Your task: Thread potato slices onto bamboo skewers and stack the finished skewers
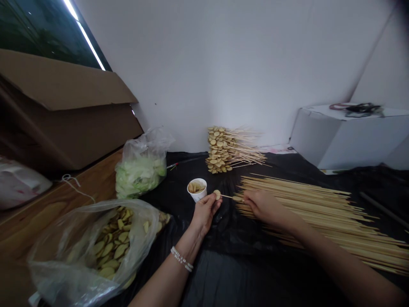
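My left hand (207, 209) pinches a round pale potato slice (217, 195) between thumb and fingertips, at the tip of a thin wooden skewer (226, 196). Closed around that skewer is my right hand (260, 205), with another slice (237, 198) on the stick just ahead of its fingers. A white paper cup (197, 197) holding more slices stands right behind my left hand. Beneath and beyond my right hand lies a broad spread of bare skewers (313, 213). Loaded skewers (220, 149) are stacked by the wall, slices to the left and sticks to the right.
An open clear plastic bag of slices (111, 247) sits at front left. Behind it is a bag with pale green vegetables (140, 170). A cardboard box (64, 115) stands far left, a white box (348, 132) with cables on top at right. Black plastic sheeting (236, 273) covers the work surface.
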Demonstrator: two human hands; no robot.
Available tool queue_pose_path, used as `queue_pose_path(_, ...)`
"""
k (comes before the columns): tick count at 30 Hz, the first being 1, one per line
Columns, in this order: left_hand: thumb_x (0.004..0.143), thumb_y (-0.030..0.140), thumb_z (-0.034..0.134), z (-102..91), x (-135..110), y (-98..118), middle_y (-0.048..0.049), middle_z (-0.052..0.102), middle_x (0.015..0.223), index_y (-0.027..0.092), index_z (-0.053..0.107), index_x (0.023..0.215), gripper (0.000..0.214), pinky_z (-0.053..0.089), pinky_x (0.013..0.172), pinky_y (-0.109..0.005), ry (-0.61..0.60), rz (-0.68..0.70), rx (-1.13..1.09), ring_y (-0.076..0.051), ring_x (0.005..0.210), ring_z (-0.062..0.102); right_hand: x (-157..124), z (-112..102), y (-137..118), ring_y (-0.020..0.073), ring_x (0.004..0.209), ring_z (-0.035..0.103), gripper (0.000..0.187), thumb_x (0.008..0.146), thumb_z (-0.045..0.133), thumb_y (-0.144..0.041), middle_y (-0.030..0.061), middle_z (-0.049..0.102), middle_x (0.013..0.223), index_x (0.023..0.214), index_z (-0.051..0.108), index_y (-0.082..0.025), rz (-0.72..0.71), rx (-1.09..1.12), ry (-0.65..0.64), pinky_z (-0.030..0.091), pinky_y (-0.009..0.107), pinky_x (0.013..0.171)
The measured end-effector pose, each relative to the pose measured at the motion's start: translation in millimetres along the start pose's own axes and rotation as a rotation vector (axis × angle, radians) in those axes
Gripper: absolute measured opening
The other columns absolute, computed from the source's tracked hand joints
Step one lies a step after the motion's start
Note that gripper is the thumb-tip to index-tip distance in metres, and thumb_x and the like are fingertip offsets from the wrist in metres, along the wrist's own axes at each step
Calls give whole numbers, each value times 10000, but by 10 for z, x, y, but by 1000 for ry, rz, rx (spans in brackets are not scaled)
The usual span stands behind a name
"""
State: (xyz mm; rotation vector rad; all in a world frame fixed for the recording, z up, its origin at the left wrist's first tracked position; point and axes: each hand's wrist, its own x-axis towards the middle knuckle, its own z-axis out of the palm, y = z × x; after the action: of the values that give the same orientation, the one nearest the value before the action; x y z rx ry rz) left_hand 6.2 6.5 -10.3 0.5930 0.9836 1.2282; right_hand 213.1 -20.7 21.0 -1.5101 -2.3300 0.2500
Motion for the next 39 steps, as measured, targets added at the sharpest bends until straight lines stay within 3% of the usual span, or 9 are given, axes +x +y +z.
queue_pose_path(7,711,175,736,12,-6,5,-86,702,733,87,701,701,95,539,622,-156,7,7,28,-88,640,640,-20,-36,-30,134,623,499,279,928,357,-227,42,622,709,736,552,-175,-26,67,-97,279,246,588)
queue_pose_path(17,737,157,709,23,-23,-1,-89,704,743,79,714,715,81,529,621,-139,-4,10,42,-78,642,635,-6,8,-60,127,623,479,225,893,373,-170,28,592,687,714,509,-176,-16,74,-1,289,241,603)
queue_pose_path(25,698,200,749,18,-36,1,-89,702,737,83,715,711,122,531,605,-138,-18,9,63,-80,629,634,-15,-20,-64,126,611,482,257,907,365,-206,27,591,682,701,516,-177,-47,172,-74,288,237,580)
queue_pose_path(39,713,195,736,21,-46,1,-87,707,754,82,724,737,116,532,620,-143,-47,46,83,-80,639,635,12,160,-45,132,609,484,188,869,421,-184,17,579,661,704,510,-184,-13,219,80,285,244,573)
